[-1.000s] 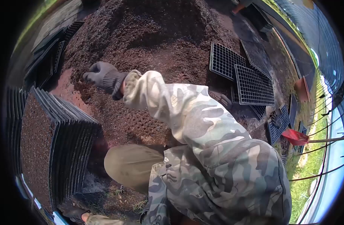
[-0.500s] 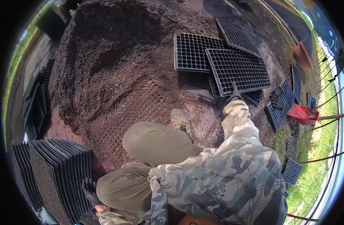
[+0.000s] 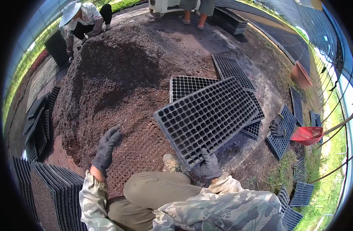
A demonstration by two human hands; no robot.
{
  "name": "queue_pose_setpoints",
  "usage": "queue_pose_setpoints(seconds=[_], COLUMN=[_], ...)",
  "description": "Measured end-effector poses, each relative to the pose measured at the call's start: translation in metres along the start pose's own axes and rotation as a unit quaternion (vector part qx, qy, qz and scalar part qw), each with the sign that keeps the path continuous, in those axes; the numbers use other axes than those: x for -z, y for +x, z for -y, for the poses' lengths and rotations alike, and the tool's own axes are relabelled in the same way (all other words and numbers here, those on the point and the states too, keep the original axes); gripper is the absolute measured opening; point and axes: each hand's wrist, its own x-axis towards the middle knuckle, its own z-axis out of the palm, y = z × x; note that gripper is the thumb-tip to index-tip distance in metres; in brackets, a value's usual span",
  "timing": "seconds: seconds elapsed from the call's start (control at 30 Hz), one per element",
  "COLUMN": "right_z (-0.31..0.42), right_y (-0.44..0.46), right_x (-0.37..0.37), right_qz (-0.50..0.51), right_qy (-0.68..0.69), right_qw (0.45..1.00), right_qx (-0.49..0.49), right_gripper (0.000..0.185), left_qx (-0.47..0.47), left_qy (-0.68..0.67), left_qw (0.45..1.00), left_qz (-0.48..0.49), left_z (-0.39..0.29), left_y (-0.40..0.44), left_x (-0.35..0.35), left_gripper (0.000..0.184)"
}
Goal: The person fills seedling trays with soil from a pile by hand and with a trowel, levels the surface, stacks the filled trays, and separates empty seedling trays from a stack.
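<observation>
My right hand [image 3: 211,164], in a dark grey glove, grips the near edge of a black plastic seedling tray [image 3: 209,115], its thumb over the rim. The tray is lifted and tilted, its many cells looking bare. My left hand [image 3: 109,148], gloved too, is raised over the dark soil mix [image 3: 134,131], fingers stretched out and holding nothing. Behind the lifted tray lies another seedling tray [image 3: 188,85], partly covered by it. A further tray [image 3: 234,71] rests farther back.
Stacked filled trays [image 3: 61,192] stand at lower left. On the right are a pair of gloves [image 3: 276,129] on a tray, a red shovel [image 3: 307,135] and a terracotta-coloured pot [image 3: 301,75]. A person in a pale hat [image 3: 70,13] crouches behind the heap; another person's legs [image 3: 193,15] show.
My right hand has drawn the top tray toward me and turned it. My left hand has risen from beside the stacked trays to above the soil. The view has tipped up, showing two people.
</observation>
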Motion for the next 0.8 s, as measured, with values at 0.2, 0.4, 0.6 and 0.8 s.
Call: queue_pose_setpoints(seconds=[0.2,0.4,0.6,0.8], right_z=[-0.034,-0.080,-0.115,-0.065], right_y=[0.066,0.175,0.165,0.169], right_x=[-0.087,-0.173,-0.111,0.048], right_qz=[0.220,0.527,0.285,0.106], right_qy=[-0.062,-0.281,-0.629,-0.918], right_qw=[0.966,0.770,0.720,0.380], right_qx=[-0.118,-0.226,0.076,-0.030], right_gripper=[0.052,0.050,0.076,0.095], left_qx=[-0.052,-0.026,0.045,0.064], left_qy=[0.093,-0.362,-0.337,-0.432], left_qw=[0.991,0.924,0.905,0.846], left_qz=[-0.079,-0.117,-0.256,-0.305], left_z=[0.024,0.070,0.175,0.266], left_y=[0.038,0.009,-0.074,-0.123], left_x=[0.035,0.112,0.135,0.095], left_gripper=[0.071,0.054,0.033,0.035])
